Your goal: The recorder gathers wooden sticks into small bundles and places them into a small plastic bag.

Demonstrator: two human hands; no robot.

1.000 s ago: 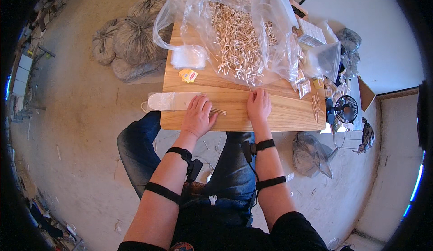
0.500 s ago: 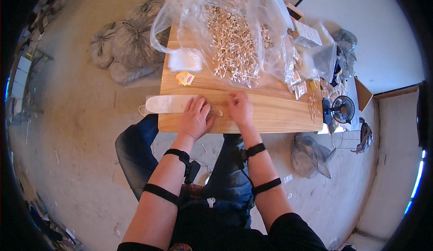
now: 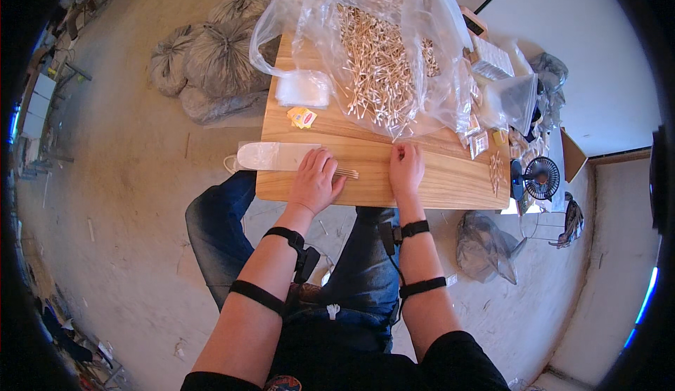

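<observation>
I see L hand (image 3: 316, 181) clamped on cotton-swab bundle (image 3: 347, 174) atop wooden table (image 3: 450, 176), long axis approx. L-R, visible ends pointing R; R hand (image 3: 406, 169) near swab pile (image 3: 376, 60), fingers curled, can't tell grip.

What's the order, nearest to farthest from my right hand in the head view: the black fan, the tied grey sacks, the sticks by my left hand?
1. Sticks: just left of your right hand, beside your left hand.
2. Black fan: off to the right.
3. Tied grey sacks: far off, upper left.
</observation>
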